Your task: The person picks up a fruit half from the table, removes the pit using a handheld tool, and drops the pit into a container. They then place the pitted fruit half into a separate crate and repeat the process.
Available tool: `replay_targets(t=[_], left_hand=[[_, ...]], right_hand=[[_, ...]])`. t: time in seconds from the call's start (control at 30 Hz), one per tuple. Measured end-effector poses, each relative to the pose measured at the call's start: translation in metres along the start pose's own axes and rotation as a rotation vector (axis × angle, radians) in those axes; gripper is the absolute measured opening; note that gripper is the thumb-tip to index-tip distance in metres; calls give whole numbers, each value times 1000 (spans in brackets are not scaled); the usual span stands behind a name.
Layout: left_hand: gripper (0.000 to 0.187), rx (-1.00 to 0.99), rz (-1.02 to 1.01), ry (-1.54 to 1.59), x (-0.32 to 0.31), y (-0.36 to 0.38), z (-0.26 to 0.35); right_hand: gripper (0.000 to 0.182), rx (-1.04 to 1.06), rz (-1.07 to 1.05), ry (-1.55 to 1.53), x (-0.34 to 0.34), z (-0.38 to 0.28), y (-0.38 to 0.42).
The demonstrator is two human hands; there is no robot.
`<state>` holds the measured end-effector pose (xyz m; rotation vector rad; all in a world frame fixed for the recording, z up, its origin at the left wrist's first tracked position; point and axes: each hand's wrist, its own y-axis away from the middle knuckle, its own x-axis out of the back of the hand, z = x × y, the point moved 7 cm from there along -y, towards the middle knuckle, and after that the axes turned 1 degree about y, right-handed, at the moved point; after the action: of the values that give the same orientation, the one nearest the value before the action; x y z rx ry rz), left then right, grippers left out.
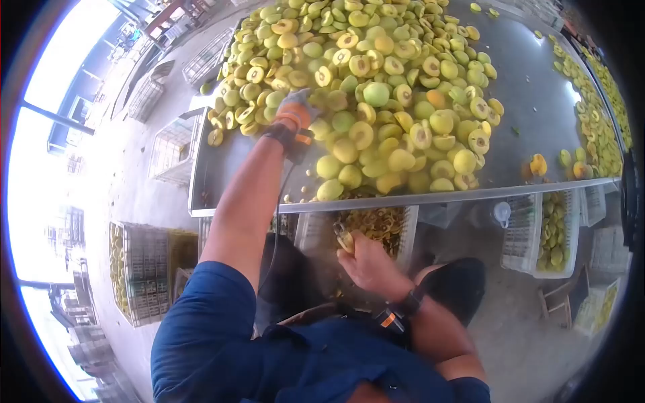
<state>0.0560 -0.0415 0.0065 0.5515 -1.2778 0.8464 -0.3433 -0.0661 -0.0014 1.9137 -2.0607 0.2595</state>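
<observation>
A big heap of yellow-green stone fruit (400, 160), much of it halved with brown stones or hollows showing, covers the metal table (232, 176). My left hand (295, 113), in a grey and orange glove, reaches into the heap's left side. Its fingers are blurred against the fruit, and I cannot tell whether they grip a piece. Below the table's front edge, my right hand (375, 263) is bare and closed around a small hand tool (345, 240) with a yellowish body and a metal part. Under that hand stands a white crate (407, 232) of brownish fruit scraps.
White crates of fruit stand at the right (571, 258) and at the left (149, 275). Along the table's far right side lies a strip of fruit pieces (594, 127). A thin cable (277, 221) hangs beside my left forearm. A small wooden stool (556, 302) is at the lower right.
</observation>
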Motion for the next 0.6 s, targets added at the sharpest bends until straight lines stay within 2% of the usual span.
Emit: replay_targets(t=[0.07,0.1,0.17,0.2,0.23,0.3,0.37,0.4,0.53,0.6], left_hand=[[53,101,-118,96,1,16,-1],[54,142,-108,120,19,4,-23],[54,263,-155,320,-19,27,-60],[49,145,-69,221,-16,46,-55],[47,212,-65,416,-11,71,-54],[42,343,-56,812,9,120,-29],[38,283,-48,862,32,164,11],[36,254,-45,892,40,184,31],[33,276,-73,964,54,243,89],[33,116,26,816,45,255,90]], right_hand=[[27,-25,16,-26,2,-5,6],[26,0,29,-93,1,-7,-14],[25,-81,9,-125,6,-6,-8],[25,-69,30,-109,10,-9,-8],[26,-53,51,-99,11,-13,-9],[26,-23,96,-95,12,-16,-13],[26,0,143,-106,13,-14,-16],[27,-87,114,-130,11,-10,-18],[31,23,215,-69,14,-14,-20],[30,8,198,-59,14,-15,-17]])
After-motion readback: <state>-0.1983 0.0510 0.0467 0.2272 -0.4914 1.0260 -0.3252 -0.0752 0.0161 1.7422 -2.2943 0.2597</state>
